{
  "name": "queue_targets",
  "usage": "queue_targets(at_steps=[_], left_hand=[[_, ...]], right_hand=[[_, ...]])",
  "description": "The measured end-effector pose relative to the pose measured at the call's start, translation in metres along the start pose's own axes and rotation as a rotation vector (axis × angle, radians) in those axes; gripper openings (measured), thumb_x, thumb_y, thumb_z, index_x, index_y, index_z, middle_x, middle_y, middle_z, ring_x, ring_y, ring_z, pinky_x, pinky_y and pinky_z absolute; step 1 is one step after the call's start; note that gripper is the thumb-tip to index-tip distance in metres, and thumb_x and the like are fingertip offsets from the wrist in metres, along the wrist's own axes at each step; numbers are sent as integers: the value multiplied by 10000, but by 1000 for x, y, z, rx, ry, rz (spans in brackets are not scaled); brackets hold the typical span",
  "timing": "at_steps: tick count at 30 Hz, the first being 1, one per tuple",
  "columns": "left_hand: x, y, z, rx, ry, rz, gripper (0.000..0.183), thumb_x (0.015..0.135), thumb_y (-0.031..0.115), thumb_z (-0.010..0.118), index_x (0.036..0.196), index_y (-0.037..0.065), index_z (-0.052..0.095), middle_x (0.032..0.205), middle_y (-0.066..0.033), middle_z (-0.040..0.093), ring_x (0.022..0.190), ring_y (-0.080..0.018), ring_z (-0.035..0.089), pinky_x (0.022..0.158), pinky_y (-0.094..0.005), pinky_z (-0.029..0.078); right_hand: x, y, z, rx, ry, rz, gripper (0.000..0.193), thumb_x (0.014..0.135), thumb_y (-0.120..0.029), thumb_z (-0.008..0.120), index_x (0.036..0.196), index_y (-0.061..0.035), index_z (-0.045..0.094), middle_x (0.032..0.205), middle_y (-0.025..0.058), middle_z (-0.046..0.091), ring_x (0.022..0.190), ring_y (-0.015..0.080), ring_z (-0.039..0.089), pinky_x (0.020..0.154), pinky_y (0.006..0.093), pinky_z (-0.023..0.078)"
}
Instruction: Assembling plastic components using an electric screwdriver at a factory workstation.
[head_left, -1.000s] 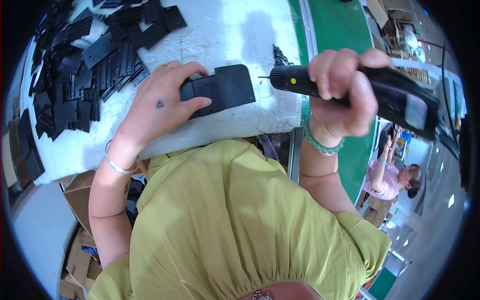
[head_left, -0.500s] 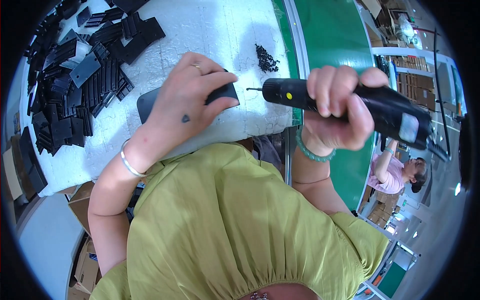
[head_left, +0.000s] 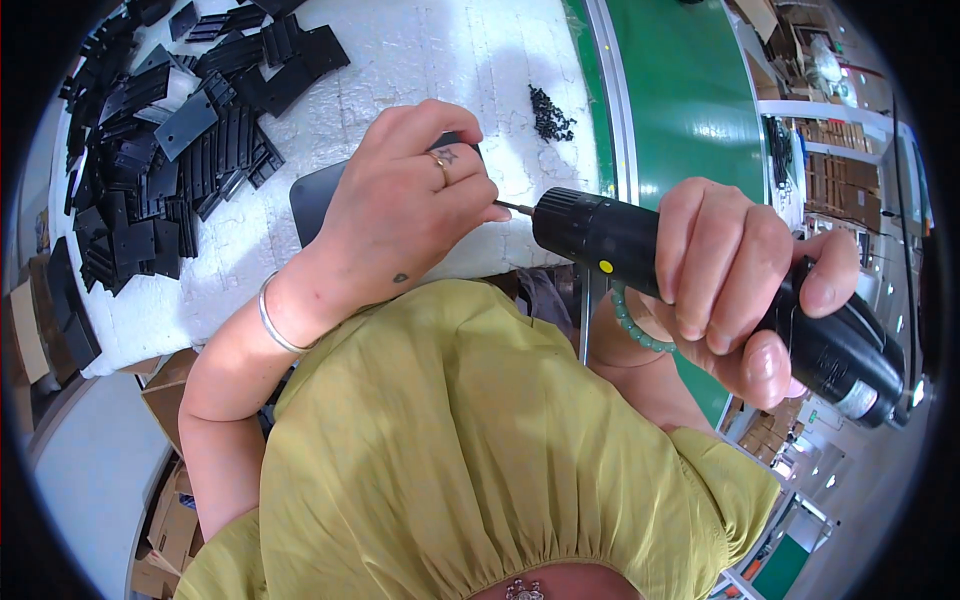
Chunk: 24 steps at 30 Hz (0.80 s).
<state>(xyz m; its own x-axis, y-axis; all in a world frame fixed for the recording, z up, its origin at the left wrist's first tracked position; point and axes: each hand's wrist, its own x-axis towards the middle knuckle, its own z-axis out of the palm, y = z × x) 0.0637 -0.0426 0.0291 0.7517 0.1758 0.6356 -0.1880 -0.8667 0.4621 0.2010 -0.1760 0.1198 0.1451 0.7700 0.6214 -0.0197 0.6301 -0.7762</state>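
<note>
Smooth black electric screwdriver point(head_left: 700, 275) in right hand point(head_left: 740, 290)

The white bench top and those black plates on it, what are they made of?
The bench top looks like white foam board: matt, with a cracked, pebbled surface. The black plates look like moulded plastic, though painted metal is possible: thin, flat, with a dull sheen. The driver has a black, probably plastic body.
</note>
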Motion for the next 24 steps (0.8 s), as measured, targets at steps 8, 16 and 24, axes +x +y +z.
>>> queue_targets(at_steps=[8, 16, 24], left_hand=[[-18, -5, -9, -91, -79, -21, 289, 597, 180, 748, 831, 80, 612, 837, -19, 577, 987, -238, 537, 814, -357, 442], [-36, -25, -37, -88, -39, -472, 503, 745, 187, 715, 1206, 60, 557, 1214, -119, 560, 1098, -298, 500, 957, -345, 384], [-45, -27, -19, 167, -125, -496, 480, 731, 425, 704, 998, 38, 606, 820, -106, 573, 791, -286, 565, 660, -370, 465]], right_hand=[[-2, 9, 13, -12, -55, -27, 317, 752, -104, 623, 1007, -172, 447, 587, -60, 548, 463, 45, 504, 465, 164, 400], [-6, 38, 26, 23, -22, 66, 359, 763, -46, 561, 1068, -143, 399, 593, -29, 468, 452, 104, 429, 473, 262, 377], [-8, 42, 33, 16, -100, 128, 359, 780, -38, 555, 1079, -142, 385, 613, -10, 461, 471, 116, 430, 481, 270, 373]])
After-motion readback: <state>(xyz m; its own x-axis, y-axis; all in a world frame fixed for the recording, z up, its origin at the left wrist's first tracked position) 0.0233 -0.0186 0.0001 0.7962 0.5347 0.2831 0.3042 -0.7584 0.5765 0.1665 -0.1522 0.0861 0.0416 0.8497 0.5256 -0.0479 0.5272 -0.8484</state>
